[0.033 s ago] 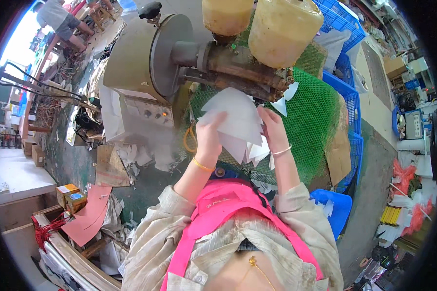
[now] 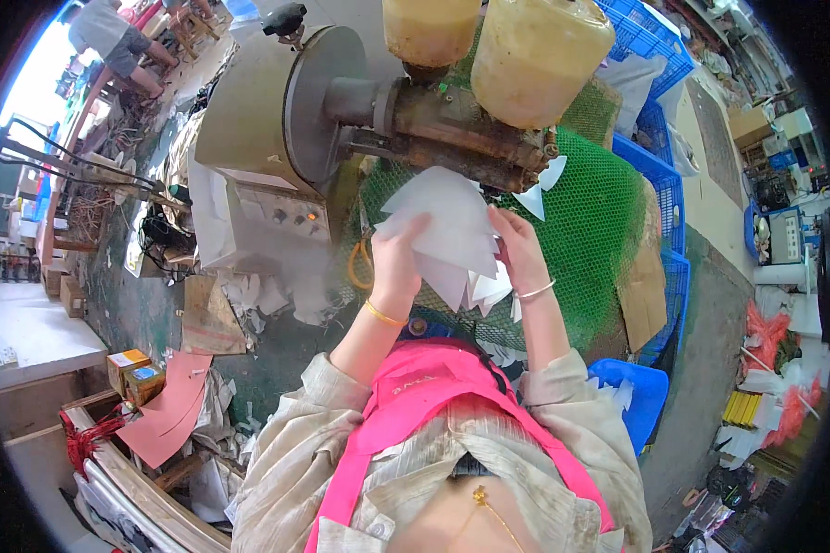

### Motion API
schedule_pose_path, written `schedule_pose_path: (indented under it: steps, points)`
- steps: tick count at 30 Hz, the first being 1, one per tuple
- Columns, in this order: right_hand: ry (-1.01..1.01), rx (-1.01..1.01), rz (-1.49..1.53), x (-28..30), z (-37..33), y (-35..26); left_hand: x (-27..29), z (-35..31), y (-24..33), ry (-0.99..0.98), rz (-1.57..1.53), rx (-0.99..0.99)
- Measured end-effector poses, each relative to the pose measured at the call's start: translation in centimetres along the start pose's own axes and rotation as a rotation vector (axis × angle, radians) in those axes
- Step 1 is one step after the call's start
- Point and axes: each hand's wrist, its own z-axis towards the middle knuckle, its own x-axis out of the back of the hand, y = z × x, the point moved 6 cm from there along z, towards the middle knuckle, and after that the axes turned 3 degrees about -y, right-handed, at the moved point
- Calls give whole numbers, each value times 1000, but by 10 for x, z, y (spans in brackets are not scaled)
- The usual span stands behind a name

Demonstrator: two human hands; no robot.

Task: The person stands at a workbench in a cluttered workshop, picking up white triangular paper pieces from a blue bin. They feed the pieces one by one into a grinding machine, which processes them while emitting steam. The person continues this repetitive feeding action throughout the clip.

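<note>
My left hand (image 2: 399, 260) is closed on the left side of a pale, jagged-edged sheet piece (image 2: 454, 221), thumb on top. At the piece's right edge, my right hand (image 2: 522, 249) has its fingers closed on the rim. The piece's far end lies close under the dark roller head of a machine (image 2: 470, 138); whether they touch, I cannot tell. Below the held piece, more white pointed pieces (image 2: 489, 288) lie over green mesh netting (image 2: 586, 240). Another pale cut piece (image 2: 539, 192) sticks out beyond my right hand. The fingers under the sheet are hidden.
Two yellowed plastic jugs (image 2: 544, 60) sit above the rollers. A grey round housing (image 2: 258, 111) and a control box (image 2: 286, 219) stand at left. Blue crates (image 2: 659, 221) line the right, with a blue bin (image 2: 638, 401) nearer me. Another person (image 2: 115, 46) is far left.
</note>
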Motion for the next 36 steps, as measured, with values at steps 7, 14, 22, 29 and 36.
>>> schedule_pose_path:
  steps: [7,14,22,29,36]
  points:
    - [190,170,-244,19,-1,7,-6,-12,-5,0,-51,69]
    - [274,144,-96,13,27,-8,-6,4,-1,-18,-43,23]
    - [231,242,-348,12,-8,-9,-2,-1,-7,7,-33,25]
    - [390,228,-49,36,37,8,-11,-2,0,-44,-47,15]
    - [92,217,-193,7,-7,2,-5,7,0,-17,29,8]
